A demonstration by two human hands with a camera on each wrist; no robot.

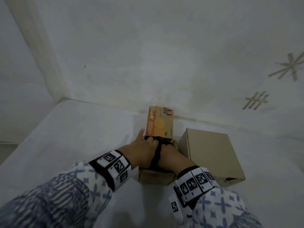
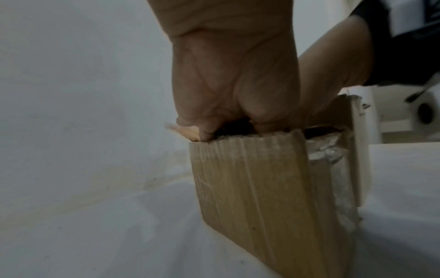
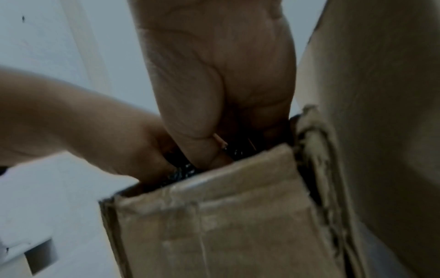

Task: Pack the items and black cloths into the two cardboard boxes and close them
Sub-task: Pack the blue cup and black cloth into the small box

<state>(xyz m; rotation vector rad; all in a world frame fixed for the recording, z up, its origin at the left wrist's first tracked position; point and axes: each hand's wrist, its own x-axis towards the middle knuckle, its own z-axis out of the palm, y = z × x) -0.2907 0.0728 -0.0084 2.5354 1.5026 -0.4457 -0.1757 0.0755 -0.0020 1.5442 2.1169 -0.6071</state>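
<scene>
A small open cardboard box stands on the white surface, its printed orange flap upright at the back. A black cloth fills its mouth. My left hand and right hand sit side by side on it, fingers curled down into the cloth; the fingertips are hidden inside. In the left wrist view the left hand digs in behind the box wall. In the right wrist view the right hand pushes into the cloth. The second cardboard box lies closed just to the right.
A white wall rises right behind the boxes, meeting a side wall at the left corner. Tape marks are stuck on the wall at the right. White surface spreads to the left and front of the boxes.
</scene>
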